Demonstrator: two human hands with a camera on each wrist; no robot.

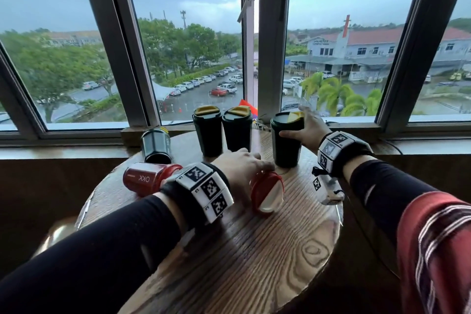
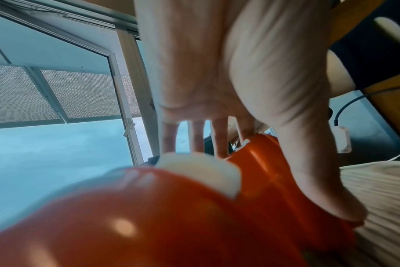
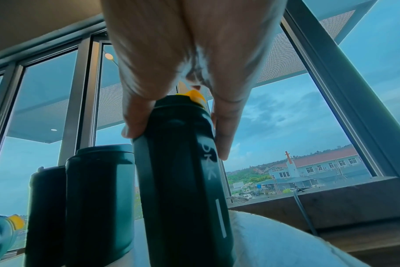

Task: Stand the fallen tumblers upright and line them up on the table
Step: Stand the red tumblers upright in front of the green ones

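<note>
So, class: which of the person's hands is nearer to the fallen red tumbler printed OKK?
Left. The left hand grips another fallen red tumbler just right of the OKK tumbler; the right hand holds an upright dark tumbler farther right.

Red tumbler blurred, edge-cropped

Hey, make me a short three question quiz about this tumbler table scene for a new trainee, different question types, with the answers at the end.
1. True or false: the right hand grips an upright dark tumbler.
2. How many tumblers lie on their sides on the table?
3. The left hand holds: A) a red tumbler, B) a dark tumbler, C) nothing.

Key:
1. True.
2. Three: the held red tumbler, the other red tumbler and the fallen dark tumbler.
3. A.
</note>
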